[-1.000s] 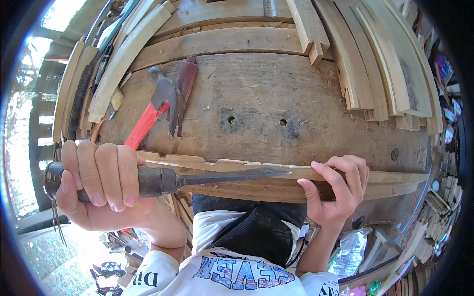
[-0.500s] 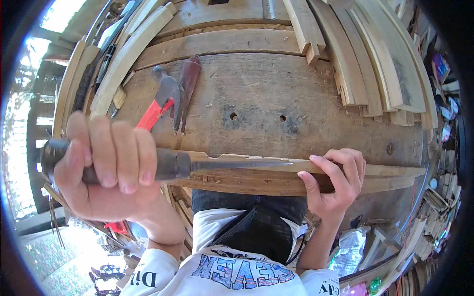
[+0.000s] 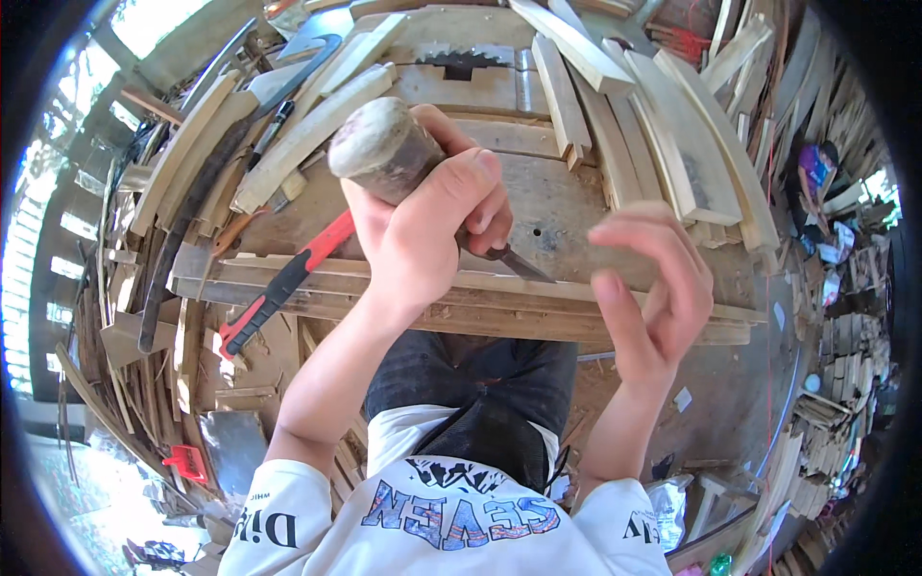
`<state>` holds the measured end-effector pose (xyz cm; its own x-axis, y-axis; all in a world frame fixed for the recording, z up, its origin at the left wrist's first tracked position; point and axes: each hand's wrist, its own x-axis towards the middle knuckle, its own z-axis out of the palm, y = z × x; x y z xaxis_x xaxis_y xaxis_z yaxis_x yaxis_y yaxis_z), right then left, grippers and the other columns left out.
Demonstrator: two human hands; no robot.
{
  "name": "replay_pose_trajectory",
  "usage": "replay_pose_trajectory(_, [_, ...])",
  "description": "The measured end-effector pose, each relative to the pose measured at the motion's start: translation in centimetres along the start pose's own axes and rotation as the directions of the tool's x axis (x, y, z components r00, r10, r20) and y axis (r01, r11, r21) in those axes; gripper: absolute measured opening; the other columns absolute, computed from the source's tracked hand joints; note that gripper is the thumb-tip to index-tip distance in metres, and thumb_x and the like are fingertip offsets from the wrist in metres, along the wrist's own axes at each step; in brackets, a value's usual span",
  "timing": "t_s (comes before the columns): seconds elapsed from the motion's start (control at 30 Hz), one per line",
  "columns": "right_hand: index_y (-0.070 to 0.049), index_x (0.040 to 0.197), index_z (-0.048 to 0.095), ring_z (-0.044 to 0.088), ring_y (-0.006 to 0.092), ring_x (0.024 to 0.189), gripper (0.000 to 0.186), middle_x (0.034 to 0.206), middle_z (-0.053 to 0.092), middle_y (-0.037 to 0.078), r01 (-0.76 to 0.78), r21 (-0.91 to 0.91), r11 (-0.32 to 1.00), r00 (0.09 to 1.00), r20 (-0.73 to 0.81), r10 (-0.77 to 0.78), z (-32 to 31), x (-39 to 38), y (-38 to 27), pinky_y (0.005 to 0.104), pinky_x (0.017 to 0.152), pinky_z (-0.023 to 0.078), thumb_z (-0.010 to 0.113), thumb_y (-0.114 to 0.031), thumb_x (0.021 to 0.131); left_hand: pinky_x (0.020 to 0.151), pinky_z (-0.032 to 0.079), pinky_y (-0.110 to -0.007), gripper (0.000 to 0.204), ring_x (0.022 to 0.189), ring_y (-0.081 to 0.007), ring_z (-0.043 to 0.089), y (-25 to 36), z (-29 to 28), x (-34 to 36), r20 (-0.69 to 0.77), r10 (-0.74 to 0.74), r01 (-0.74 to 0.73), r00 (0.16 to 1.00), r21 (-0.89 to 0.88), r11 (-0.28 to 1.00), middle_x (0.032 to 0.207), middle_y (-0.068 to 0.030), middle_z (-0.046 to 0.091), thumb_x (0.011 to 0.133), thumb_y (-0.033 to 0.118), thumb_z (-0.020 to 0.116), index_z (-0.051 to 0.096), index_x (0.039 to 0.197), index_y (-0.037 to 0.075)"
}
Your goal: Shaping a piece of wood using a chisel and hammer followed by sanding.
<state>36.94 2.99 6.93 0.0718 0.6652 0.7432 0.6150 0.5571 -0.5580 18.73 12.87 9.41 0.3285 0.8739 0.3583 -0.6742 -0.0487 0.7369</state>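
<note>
My left hand point(image 3: 423, 221) is wrapped round the handle of a chisel point(image 3: 384, 149), whose worn, pale butt end points up. The chisel's narrow metal blade slants down to the right, its tip at the edge of a long wooden strip point(image 3: 461, 312). That strip lies crosswise in front of my body, beside another. My right hand point(image 3: 663, 293) is over the strip's right part, fingers curved and thumb apart, with nothing between them. A hammer point(image 3: 288, 288) with a red and black handle rests across the strips at the left; my left hand and arm hide its head.
A wooden workbench point(image 3: 499, 139) lies beyond the strips. Several pale boards point(image 3: 687, 144) are stacked at its right, and more lengths of wood point(image 3: 317, 139) lie at the left with a black marker point(image 3: 272, 132). Wood scraps point(image 3: 845, 384) pile up at the far right.
My left hand has moved right and turned the chisel from level to tilted, blade downward. My right hand has come off the strip. The view has shifted, showing more of the far bench.
</note>
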Motion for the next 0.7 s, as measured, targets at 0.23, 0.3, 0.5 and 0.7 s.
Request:
replay_pose_trajectory(0.23, [0.001, 0.109, 0.067, 0.064, 0.0172, 0.097, 0.041, 0.109, 0.068, 0.01, -0.101, 0.328, 0.939, 0.995, 0.038, 0.094, 1.6, 4.5, -2.2, 0.0292, 0.078, 0.049, 0.053, -0.037, 0.099, 0.037, 0.035, -0.028, 0.015, 0.04, -0.013, 0.047, -0.3, 0.3, -0.2, 0.02, 0.068, -0.068, 0.997, 0.027, 0.997, 0.053, -0.0055, 0.051, 0.084, -0.004, 0.063, 0.051, 0.075, -0.002])
replay_pose_trajectory(0.3, [0.002, 0.134, 0.049, 0.054, 0.0279, 0.123, 0.066, 0.131, 0.057, 0.02, 0.107, 0.14, 0.984, 0.98, -0.184, -0.081, -0.1, 6.7, -2.8, 0.0395, 0.098, 0.042, 0.032, -0.053, 0.102, 0.037, 0.035, -0.028, 0.014, 0.04, -0.0131, 0.047, -0.5, 0.5, -0.2, 0.032, 0.073, -0.073, 0.997, 0.006, 0.997, 0.054, -0.0061, 0.052, 0.083, -0.004, 0.063, 0.052, 0.075, -0.002])
replay_pose_trajectory(0.5, [-0.005, 0.158, 0.021, 0.027, 0.0318, 0.15, 0.089, 0.16, 0.031, 0.018, 0.059, 0.216, 0.975, 0.927, -0.373, 0.027, 4.9, 6.7, -1.5, 0.0505, 0.12, 0.019, 0.008, -0.07, 0.099, 0.04, 0.038, -0.031, 0.016, 0.041, -0.0153, 0.045, -0.2, -0.6, -0.2, -0.032, 0.069, -0.071, 0.997, -0.06, 0.996, 0.054, -0.0074, 0.047, 0.085, -0.001, 0.06, 0.049, 0.074, 0.0])
replay_pose_trajectory(0.7, [-0.01, 0.16, 0.014, 0.019, 0.0301, 0.152, 0.088, 0.165, 0.022, 0.013, 0.009, 0.243, 0.97, 0.993, -0.12, 0.02, 3.9, 6.5, -0.5, 0.0526, 0.121, 0.012, 0.006, -0.071, 0.097, 0.041, 0.039, -0.032, 0.016, 0.042, -0.016, 0.044, -0.4, -1.9, -0.6, -0.022, 0.043, -0.045, 0.999, -0.077, 0.996, 0.055, -0.0078, 0.047, 0.086, 0.0, 0.059, 0.048, 0.075, -0.001])
